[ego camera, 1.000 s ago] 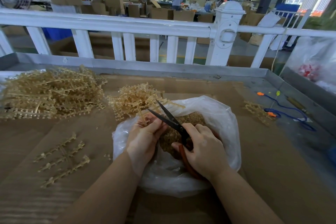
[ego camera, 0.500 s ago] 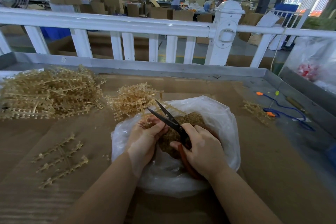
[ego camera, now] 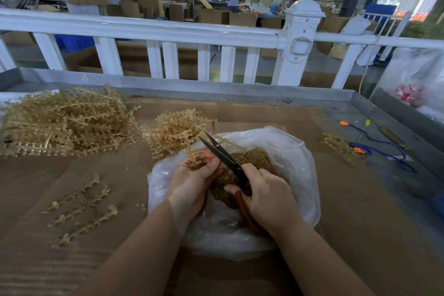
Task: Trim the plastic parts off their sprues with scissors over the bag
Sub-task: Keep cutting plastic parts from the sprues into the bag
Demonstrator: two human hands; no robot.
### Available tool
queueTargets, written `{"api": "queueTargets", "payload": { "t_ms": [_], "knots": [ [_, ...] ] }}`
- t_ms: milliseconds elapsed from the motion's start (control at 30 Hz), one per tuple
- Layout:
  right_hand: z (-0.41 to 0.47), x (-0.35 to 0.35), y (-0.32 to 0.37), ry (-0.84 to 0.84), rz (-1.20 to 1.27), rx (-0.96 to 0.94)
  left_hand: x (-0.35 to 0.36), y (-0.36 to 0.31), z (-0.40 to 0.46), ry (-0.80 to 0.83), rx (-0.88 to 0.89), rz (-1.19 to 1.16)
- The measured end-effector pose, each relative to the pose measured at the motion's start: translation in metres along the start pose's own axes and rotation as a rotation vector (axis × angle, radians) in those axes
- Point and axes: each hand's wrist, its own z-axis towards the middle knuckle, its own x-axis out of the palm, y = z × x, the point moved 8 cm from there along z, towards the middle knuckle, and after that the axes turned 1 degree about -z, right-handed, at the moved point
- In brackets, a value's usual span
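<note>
Inspector A: Nearest the camera, what is recorded?

Inspector B: The right hand (ego camera: 270,197) is seen with fingers curled round the red-handled scissors (ego camera: 228,163), whose dark blades are parted and point away to the left. The left hand (ego camera: 194,175) is noted pinching a tan sprue (ego camera: 192,149) at the blades. Both are held over the clear plastic bag (ego camera: 295,158), in which a mound of trimmed parts (ego camera: 254,158) lies.

Inspector A: And on the bench (ego camera: 360,235) beyond?

Inspector B: A bare sprue frame (ego camera: 81,209) is found lying flat at near left on the cardboard cover. A small heap of sprues (ego camera: 173,130) is observed just beyond the bag, touching its far rim; a large heap (ego camera: 64,120) is set farther left. A blue cord (ego camera: 382,151) is noted at far right. A white railing (ego camera: 168,31) is seen behind the bench.
</note>
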Motion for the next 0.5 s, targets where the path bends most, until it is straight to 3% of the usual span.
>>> {"api": "queueTargets", "payload": {
  "t_ms": [200, 500],
  "knots": [
    [-0.0019, -0.0046, 0.0000, -0.044, 0.015, 0.004, 0.0008, 0.0028, 0.0004, 0.064, -0.026, -0.063],
    [-0.0071, -0.0084, -0.0064, -0.126, 0.038, 0.049, -0.0055, 0.0023, 0.0030, 0.027, -0.026, -0.118]
  ]
}}
